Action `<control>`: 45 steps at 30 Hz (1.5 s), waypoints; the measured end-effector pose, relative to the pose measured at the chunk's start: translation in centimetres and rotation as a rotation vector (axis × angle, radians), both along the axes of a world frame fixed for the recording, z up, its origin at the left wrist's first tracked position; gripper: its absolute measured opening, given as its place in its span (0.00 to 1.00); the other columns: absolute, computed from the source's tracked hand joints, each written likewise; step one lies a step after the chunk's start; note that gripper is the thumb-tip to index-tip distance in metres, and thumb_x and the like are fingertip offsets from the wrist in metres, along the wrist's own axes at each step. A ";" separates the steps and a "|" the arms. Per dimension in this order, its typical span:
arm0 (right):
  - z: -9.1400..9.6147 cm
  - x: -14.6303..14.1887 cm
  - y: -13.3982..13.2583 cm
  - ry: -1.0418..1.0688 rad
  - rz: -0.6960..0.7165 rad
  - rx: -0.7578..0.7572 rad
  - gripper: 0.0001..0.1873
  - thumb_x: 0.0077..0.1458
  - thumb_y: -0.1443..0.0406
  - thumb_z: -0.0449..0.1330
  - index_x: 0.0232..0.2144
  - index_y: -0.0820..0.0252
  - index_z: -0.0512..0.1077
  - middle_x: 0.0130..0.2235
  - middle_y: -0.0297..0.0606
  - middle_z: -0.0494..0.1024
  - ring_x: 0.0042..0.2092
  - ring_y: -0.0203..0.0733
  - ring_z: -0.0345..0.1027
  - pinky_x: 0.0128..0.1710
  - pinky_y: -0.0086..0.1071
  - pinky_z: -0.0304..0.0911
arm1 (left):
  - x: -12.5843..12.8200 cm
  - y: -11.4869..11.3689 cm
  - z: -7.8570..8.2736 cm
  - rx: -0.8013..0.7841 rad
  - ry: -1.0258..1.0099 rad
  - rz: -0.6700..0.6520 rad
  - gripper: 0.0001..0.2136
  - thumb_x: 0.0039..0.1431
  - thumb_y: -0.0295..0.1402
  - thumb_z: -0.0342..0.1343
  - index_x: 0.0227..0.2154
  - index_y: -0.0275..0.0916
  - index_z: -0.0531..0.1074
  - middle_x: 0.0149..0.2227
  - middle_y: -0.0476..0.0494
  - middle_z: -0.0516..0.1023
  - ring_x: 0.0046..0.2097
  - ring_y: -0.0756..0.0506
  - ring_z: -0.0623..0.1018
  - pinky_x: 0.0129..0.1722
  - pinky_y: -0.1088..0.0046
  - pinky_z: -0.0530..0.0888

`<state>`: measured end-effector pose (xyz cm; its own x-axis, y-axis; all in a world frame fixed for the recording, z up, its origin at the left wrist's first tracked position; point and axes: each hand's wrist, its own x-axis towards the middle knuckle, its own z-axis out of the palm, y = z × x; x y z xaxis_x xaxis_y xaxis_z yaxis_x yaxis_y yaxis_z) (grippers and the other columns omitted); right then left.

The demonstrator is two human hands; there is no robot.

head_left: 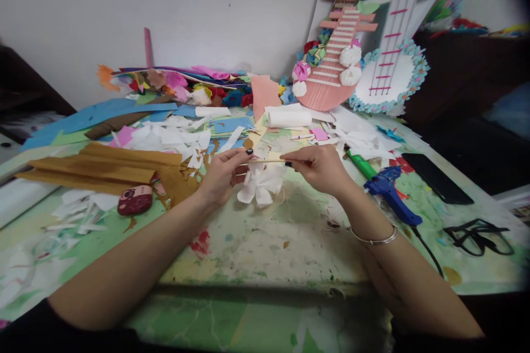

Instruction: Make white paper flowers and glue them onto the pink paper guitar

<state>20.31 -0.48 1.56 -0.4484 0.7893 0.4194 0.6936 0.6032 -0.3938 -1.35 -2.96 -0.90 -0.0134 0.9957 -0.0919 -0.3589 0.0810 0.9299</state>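
A thin pale wooden stick [268, 161] is stretched level between my two hands above the table. My left hand [221, 174] pinches its left end between thumb and fingers. At the other end, my right hand [322, 168] is closed on the stick with thumb and forefinger. Just under the stick sits a white paper flower [260, 187] with loose petals, close to my left fingertips. Whether it touches the stick or those fingers I cannot tell.
Brown crepe paper [103, 162] and a dark red case [134, 200] lie left. White paper scraps [169, 138] are behind. To the right are a blue glue gun [393, 193], black phone [434, 177] and glasses [478, 236]. Paper instruments [331, 88] lean against the wall.
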 end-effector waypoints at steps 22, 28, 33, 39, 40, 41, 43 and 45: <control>-0.5 -0.4 -0.5 -0.033 -0.068 0.272 0.12 0.56 0.64 0.57 0.33 0.50 0.81 0.28 0.34 0.80 0.28 0.36 0.68 0.27 0.30 0.53 | -1.3 1.0 -0.9 0.140 0.229 -0.102 0.10 0.41 0.37 0.69 0.27 0.37 0.81 0.43 0.38 0.80 0.44 0.44 0.76 0.36 0.72 0.74; -0.1 -0.2 -0.7 -0.107 -0.052 0.280 0.12 0.57 0.63 0.56 0.35 0.52 0.80 0.30 0.35 0.80 0.31 0.37 0.69 0.28 0.31 0.52 | -1.2 0.8 -0.7 0.301 0.421 -0.026 0.09 0.43 0.38 0.67 0.26 0.38 0.81 0.43 0.39 0.78 0.48 0.42 0.74 0.48 0.64 0.71; 0.2 -0.3 -1.0 -0.126 -0.081 0.310 0.13 0.58 0.64 0.54 0.34 0.54 0.80 0.30 0.36 0.80 0.32 0.38 0.70 0.27 0.31 0.51 | -1.6 1.0 -0.7 0.485 0.680 0.099 0.08 0.48 0.37 0.65 0.33 0.44 0.82 0.40 0.44 0.71 0.45 0.45 0.72 0.48 0.67 0.70; 0.1 -0.3 -1.2 -0.113 -0.081 0.361 0.14 0.59 0.64 0.53 0.33 0.55 0.80 0.30 0.37 0.80 0.33 0.39 0.70 0.27 0.32 0.52 | -1.5 0.6 -0.1 0.504 0.701 0.078 0.07 0.52 0.36 0.62 0.34 0.45 0.82 0.36 0.44 0.79 0.40 0.46 0.75 0.42 0.69 0.69; 0.1 -0.3 -1.2 -0.114 -0.087 0.368 0.14 0.59 0.64 0.54 0.33 0.55 0.80 0.30 0.37 0.80 0.33 0.39 0.70 0.27 0.32 0.53 | -1.4 0.6 -0.1 0.489 0.685 0.075 0.07 0.52 0.37 0.62 0.34 0.44 0.82 0.37 0.43 0.80 0.40 0.45 0.75 0.41 0.70 0.70; 0.1 -0.3 -1.2 -0.116 -0.093 0.374 0.13 0.59 0.64 0.54 0.33 0.55 0.80 0.30 0.38 0.80 0.33 0.39 0.70 0.27 0.32 0.53 | -1.4 0.5 -0.1 0.467 0.663 0.073 0.08 0.52 0.37 0.62 0.33 0.43 0.82 0.37 0.43 0.81 0.40 0.45 0.76 0.41 0.70 0.70; 0.2 -0.4 -1.3 -0.125 -0.097 0.387 0.14 0.59 0.64 0.54 0.32 0.55 0.79 0.30 0.38 0.79 0.33 0.39 0.70 0.28 0.32 0.53 | -1.3 0.6 -0.3 0.410 0.614 0.074 0.09 0.50 0.38 0.64 0.33 0.42 0.82 0.37 0.42 0.83 0.39 0.45 0.78 0.38 0.71 0.71; 0.2 -0.4 -1.3 -0.138 -0.090 0.398 0.14 0.60 0.64 0.53 0.32 0.55 0.79 0.29 0.38 0.79 0.33 0.40 0.70 0.28 0.33 0.54 | -1.3 0.7 -0.6 0.363 0.566 0.070 0.09 0.48 0.37 0.64 0.33 0.41 0.82 0.36 0.41 0.83 0.37 0.45 0.78 0.35 0.72 0.72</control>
